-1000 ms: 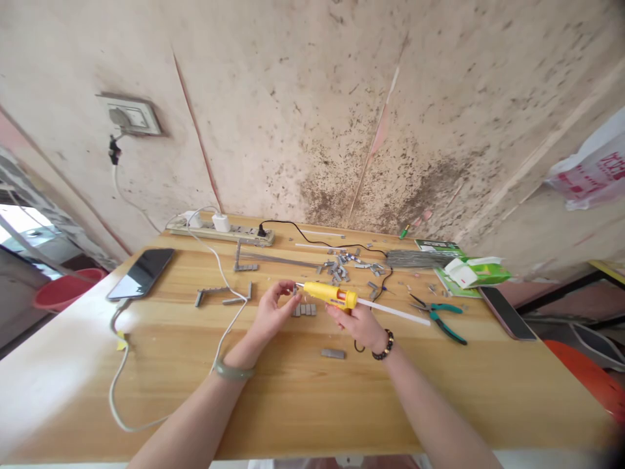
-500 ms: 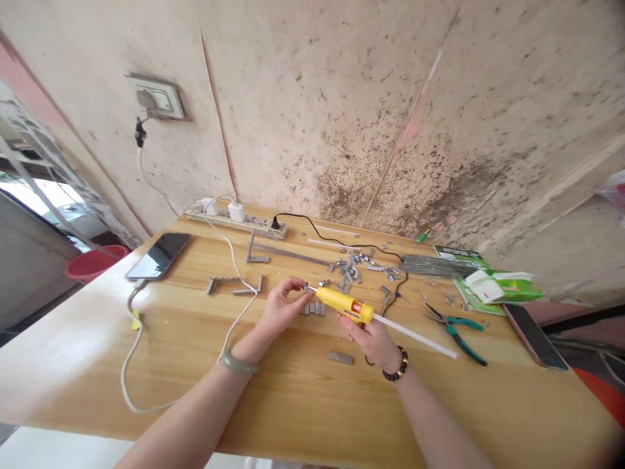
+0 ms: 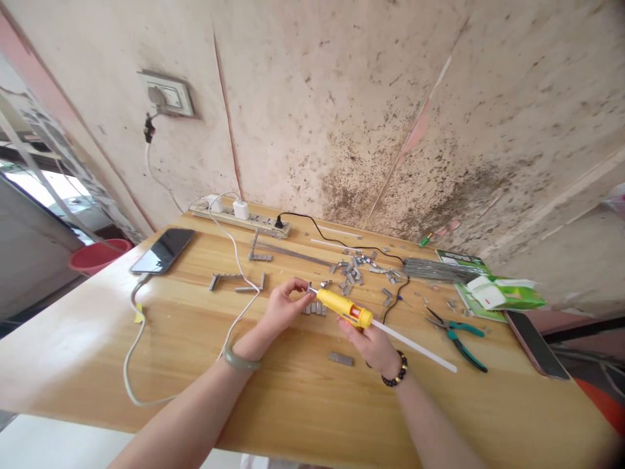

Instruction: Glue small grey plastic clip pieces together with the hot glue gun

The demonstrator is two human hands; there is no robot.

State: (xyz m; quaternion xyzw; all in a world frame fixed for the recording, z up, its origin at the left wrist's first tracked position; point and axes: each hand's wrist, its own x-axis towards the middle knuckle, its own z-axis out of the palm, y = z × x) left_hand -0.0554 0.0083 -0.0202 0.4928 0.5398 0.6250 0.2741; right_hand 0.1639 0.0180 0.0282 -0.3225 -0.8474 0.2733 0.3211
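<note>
My right hand (image 3: 368, 342) grips a yellow hot glue gun (image 3: 344, 307), with a long white glue stick (image 3: 415, 345) running out of its back end. The gun's nozzle points left and meets the fingertips of my left hand (image 3: 286, 305). Between that thumb and index finger is pinched a small grey block (image 3: 308, 286), mostly covered by the fingers. Just below the nozzle, a short row of grey blocks (image 3: 316, 309) lies on the table. One longer grey piece (image 3: 340, 358) rests nearer to me, below the gun.
Teal-handled pliers (image 3: 463, 335) lie at the right, near a phone (image 3: 534, 342) and a green tissue pack (image 3: 505, 293). Loose grey blocks (image 3: 351, 270) and a bundle of wires (image 3: 434, 268) are behind the gun. A white cable (image 3: 237, 319) crosses the left side, by another phone (image 3: 163, 251) and a power strip (image 3: 251, 221).
The camera view has swung, shifting the scene rightward. Both hands keep their hold, and the nozzle stays at the small grey block in my left fingers.
</note>
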